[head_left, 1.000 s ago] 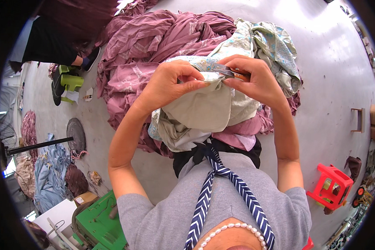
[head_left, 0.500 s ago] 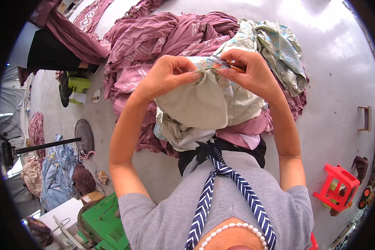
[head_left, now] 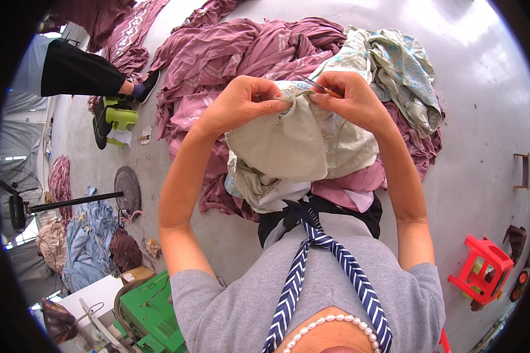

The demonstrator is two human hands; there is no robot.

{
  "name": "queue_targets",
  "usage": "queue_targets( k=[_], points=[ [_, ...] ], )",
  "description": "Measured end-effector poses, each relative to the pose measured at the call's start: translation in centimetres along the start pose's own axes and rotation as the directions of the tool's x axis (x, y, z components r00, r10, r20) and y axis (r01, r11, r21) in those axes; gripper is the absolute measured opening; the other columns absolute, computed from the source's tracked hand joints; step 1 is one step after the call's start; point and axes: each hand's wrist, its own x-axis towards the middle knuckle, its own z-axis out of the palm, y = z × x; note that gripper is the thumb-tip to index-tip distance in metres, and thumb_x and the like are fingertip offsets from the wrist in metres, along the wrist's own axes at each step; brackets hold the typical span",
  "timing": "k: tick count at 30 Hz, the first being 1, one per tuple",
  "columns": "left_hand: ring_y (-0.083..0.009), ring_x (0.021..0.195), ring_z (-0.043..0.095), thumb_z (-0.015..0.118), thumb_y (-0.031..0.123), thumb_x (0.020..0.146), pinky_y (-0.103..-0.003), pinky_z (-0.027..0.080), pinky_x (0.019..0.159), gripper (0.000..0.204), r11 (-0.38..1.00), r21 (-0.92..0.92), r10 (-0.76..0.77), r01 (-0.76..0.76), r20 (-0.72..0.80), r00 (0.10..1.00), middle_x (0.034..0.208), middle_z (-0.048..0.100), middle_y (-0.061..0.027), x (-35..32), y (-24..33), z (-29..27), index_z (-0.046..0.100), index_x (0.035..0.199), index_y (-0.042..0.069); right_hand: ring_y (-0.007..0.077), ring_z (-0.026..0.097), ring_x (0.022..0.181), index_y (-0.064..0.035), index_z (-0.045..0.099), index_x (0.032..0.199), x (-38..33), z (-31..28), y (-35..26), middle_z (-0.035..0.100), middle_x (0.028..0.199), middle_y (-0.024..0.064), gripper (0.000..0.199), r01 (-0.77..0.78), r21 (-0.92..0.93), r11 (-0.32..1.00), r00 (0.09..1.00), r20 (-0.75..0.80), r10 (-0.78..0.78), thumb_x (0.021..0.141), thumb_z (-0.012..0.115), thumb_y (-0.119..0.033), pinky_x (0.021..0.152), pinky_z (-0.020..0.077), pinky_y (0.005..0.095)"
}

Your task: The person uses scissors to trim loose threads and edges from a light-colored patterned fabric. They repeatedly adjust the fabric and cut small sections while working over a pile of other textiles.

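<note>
Beige garment (head_left: 288, 147) sits bunched in the person's lap, top edge pulled up between both hands over a mauve fabric pile (head_left: 229, 53) on the grey floor (head_left: 489, 82).

Left hand (head_left: 238, 103): closed, pinching the cloth edge between thumb and fingers. Right hand (head_left: 350, 97): closed on a small pair of thread snips (head_left: 315, 86), thin blades pointing toward the pinched edge, just beside the left fingertips. Can't tell if the blades touch cloth; too small.

Step in hand, my read: trimming loose thread at the seam or hem, left hand tensioning, right hand cutting. Looks like mid-trim, not done.

Next move calls for: keep the edge taut, get the blade tips on the thread only, clear of the fabric and the left fingertips. Then shift the pinch along the edge. Risk: nicking the cloth, since hands are nearly touching.

Around:
- pale blue-green patterned cloth (head_left: 394, 65) heaped to the right, on the mauve pile
- red plastic stool (head_left: 483, 270) far right, well apart
- green machine (head_left: 150, 312) lower left
- another person's leg in a dark trouser (head_left: 79, 73) upper left, beside a green stool (head_left: 118, 117)
</note>
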Motion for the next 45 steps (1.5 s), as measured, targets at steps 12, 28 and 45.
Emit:
queue_targets(
  k=[12, 28, 45],
  points=[
    [-0.0079, 0.075, 0.059, 0.068, 0.009, 0.080, -0.022, 0.046, 0.064, 0.019, 0.899, 0.422, 0.222, -0.116, -0.211, 0.952, 0.087, 0.067, -0.0029, -1.6, 2.3, 1.1, 0.068, 0.097, 0.002, 0.0045, 0.038, 0.058, 0.0020, 0.060, 0.081, -0.1, -0.5, 1.3, 0.044, 0.061, -0.0036, 0.014, -0.014, 0.054, 0.998, 0.999, -0.048, 0.016, 0.080, 0.065, -0.011, 0.051, 0.0324, 0.0232],
    [-0.0335, 0.114, 0.050, 0.069, 0.018, 0.076, -0.047, 0.033, 0.099, 0.015, 0.829, 0.287, 0.520, -0.481, -0.077, 0.851, 0.112, 0.061, -0.0193, -7.3, 1.5, -0.6, 0.063, 0.073, 0.005, 0.0040, 0.036, 0.058, 0.0023, 0.063, 0.087, 0.0, -0.4, 2.0, 0.045, 0.064, -0.0049, 0.017, -0.010, 0.072, 0.997, 0.998, -0.058, 0.014, 0.083, 0.065, -0.014, 0.052, 0.0327, 0.0211],
    [-0.0157, 0.067, 0.056, 0.068, 0.004, 0.077, -0.026, 0.043, 0.061, 0.011, 0.822, 0.549, 0.455, -0.150, -0.477, 0.752, 0.074, 0.060, -0.0054, -1.0, -0.8, 6.9, 0.061, 0.083, -0.002, -0.0014, 0.041, 0.058, -0.0005, 0.065, 0.094, -9.2, -2.7, 10.1, 0.066, 0.076, -0.0016, 0.015, -0.137, 0.263, 0.955, 0.885, -0.400, 0.237, 0.088, 0.060, -0.014, 0.052, 0.0330, 0.0162]
  ],
)
